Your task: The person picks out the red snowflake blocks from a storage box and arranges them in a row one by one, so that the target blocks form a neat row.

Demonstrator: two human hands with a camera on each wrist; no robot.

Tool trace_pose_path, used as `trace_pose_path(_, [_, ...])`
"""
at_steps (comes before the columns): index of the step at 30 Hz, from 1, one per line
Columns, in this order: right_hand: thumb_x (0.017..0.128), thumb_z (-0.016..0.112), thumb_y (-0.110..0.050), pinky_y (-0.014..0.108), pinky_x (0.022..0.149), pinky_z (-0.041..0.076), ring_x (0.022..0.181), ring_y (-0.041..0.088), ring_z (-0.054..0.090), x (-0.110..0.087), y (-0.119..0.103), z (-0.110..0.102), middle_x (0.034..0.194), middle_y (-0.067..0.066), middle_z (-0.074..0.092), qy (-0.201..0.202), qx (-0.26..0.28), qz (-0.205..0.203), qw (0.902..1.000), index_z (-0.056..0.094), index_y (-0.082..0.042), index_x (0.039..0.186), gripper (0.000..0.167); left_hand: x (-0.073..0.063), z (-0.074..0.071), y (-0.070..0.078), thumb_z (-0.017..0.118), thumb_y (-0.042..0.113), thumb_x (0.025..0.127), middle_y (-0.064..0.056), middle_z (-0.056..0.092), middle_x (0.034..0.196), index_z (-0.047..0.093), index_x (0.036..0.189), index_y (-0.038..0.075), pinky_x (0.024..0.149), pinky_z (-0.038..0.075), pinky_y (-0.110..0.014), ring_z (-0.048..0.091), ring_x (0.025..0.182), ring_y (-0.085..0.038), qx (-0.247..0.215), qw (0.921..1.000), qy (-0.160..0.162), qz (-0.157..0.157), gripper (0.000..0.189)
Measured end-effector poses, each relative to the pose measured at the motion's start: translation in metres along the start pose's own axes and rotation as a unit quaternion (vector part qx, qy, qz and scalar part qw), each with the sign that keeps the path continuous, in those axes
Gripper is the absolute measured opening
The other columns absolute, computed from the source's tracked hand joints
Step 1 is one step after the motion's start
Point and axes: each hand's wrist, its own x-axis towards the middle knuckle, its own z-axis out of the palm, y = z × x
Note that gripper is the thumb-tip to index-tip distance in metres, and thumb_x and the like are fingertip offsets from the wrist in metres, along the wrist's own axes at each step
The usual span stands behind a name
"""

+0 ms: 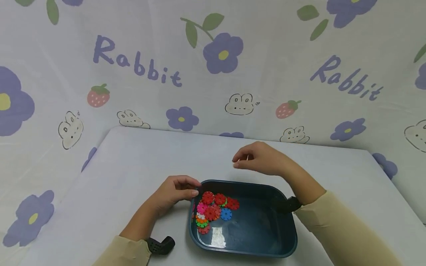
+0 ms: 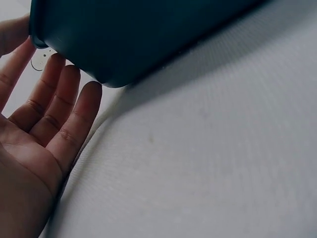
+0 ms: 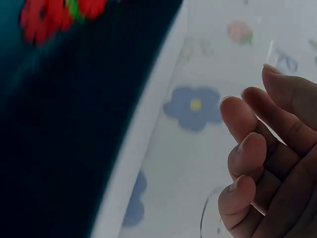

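Note:
A dark teal plastic tray (image 1: 253, 232) lies on the table, with several flower-shaped plastic discs (image 1: 212, 213) gathered at its left side. They are mostly red, with pink, green, orange, white and blue among them. My left hand (image 1: 174, 192) rests at the tray's far left corner, thumb and index fingertips at the rim. In the left wrist view, the other fingers (image 2: 67, 129) reach towards the tray's outer wall. Beyond the tray's far edge, my right hand (image 1: 263, 159) is raised with loosely bent fingers. Its fingers (image 3: 247, 153) hold nothing in the right wrist view.
The tray stands on a white table (image 1: 143, 155) near its front edge. Behind it hangs a white cloth (image 1: 259, 74) printed with flowers, rabbits and strawberries. A black wrist camera (image 1: 162, 245) is on the left wrist, another (image 1: 293, 204) over the tray's right rim.

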Motion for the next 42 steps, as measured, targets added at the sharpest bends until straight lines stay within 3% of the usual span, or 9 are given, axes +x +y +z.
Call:
trace_pose_path(4, [0.093,0.068,-0.028,0.027,0.069,0.054,0.074,0.01,0.059,0.004,-0.019,0.029,0.086,-0.007,0.07,-0.033,0.01,-0.048,0.9983,0.074,-0.015,0.106,0.02,0.001,0.0,0.0,0.074,0.017,0.087,-0.011,0.069,0.108,0.069,0.114,0.002,0.082,0.055,-0.032,0.064,0.094,-0.02,-0.012,0.9999,-0.004,0.003,0.031])
trace_pose_path(7, [0.092,0.069,-0.031,0.026,0.067,0.053,0.07,0.008,0.058,0.006,-0.028,0.051,0.079,-0.01,0.068,-0.074,0.023,-0.055,0.9955,0.075,-0.015,0.107,0.023,0.001,-0.001,0.0,0.074,0.016,0.087,-0.011,0.07,0.105,0.068,0.112,0.001,0.082,0.055,-0.032,0.064,0.093,-0.019,-0.02,0.9997,-0.012,0.007,0.03])
trace_pose_path(11, [0.09,0.071,-0.031,0.026,0.061,0.053,0.063,0.008,0.058,0.009,-0.031,0.077,0.072,-0.008,0.066,-0.131,0.034,-0.028,0.9904,0.071,-0.014,0.115,0.03,0.0,-0.001,-0.001,0.074,0.016,0.086,-0.008,0.071,0.102,0.068,0.111,0.001,0.083,0.055,-0.032,0.064,0.094,-0.021,-0.016,0.9996,-0.019,0.014,0.03])
trace_pose_path(15, [0.088,0.074,-0.027,0.026,0.059,0.053,0.061,0.009,0.058,0.012,-0.028,0.093,0.072,-0.006,0.064,-0.157,0.048,0.006,0.9864,0.065,-0.013,0.124,0.039,0.0,-0.001,0.0,0.075,0.017,0.086,-0.007,0.071,0.103,0.068,0.111,0.002,0.082,0.055,-0.032,0.064,0.095,-0.022,-0.012,0.9997,-0.018,0.011,0.03])
trace_pose_path(29, [0.089,0.072,-0.023,0.024,0.06,0.053,0.063,0.011,0.056,0.015,-0.023,0.109,0.071,-0.005,0.061,-0.103,0.051,0.033,0.9929,0.067,-0.015,0.118,0.031,0.001,-0.001,0.0,0.075,0.018,0.086,-0.01,0.07,0.106,0.067,0.113,0.002,0.079,0.055,-0.032,0.064,0.093,-0.02,-0.012,0.9997,-0.02,-0.003,0.032])
trace_pose_path(37, [0.096,0.064,-0.027,0.021,0.067,0.053,0.071,0.005,0.058,0.015,-0.02,0.11,0.082,-0.01,0.068,-0.085,0.071,-0.024,0.9936,0.074,-0.017,0.103,0.016,0.001,-0.001,0.001,0.074,0.017,0.087,-0.007,0.071,0.102,0.066,0.113,0.001,0.078,0.056,-0.032,0.065,0.09,-0.019,-0.022,0.9994,-0.026,0.0,0.031])
trace_pose_path(42, [0.095,0.065,-0.032,0.024,0.068,0.054,0.072,0.006,0.059,0.016,-0.018,0.109,0.081,-0.008,0.069,-0.086,0.113,-0.033,0.9893,0.076,-0.02,0.097,0.016,0.002,-0.002,-0.001,0.074,0.016,0.086,-0.006,0.071,0.101,0.066,0.113,0.001,0.078,0.056,-0.031,0.065,0.089,-0.018,-0.025,0.9993,-0.029,0.002,0.031])
